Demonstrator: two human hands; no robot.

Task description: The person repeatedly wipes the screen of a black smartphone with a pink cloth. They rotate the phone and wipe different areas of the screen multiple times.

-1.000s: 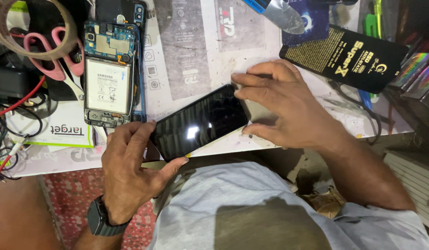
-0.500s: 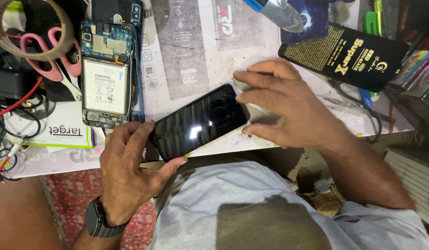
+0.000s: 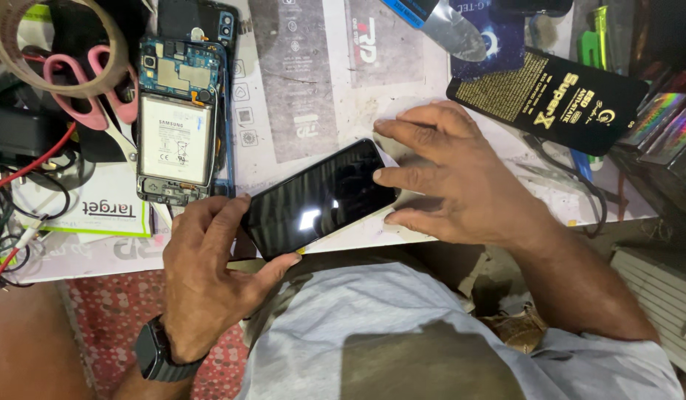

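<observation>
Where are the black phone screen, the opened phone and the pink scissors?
black phone screen [image 3: 317,198], head view, middle of its glossy glass.
opened phone [image 3: 175,139], head view, on its white battery.
pink scissors [image 3: 80,100], head view, on the pink handle loop.

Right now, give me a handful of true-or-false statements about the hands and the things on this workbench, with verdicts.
1. Both hands hold the black phone screen. True.
2. The left hand wears no watch. False: a dark wristwatch sits on that wrist.
3. The opened phone lies with its battery showing. True.
4. The pink-handled scissors are in the right hand. False: they lie at the far left of the bench.
5. The black screen-protector packet lies beyond the right hand. True.
</observation>
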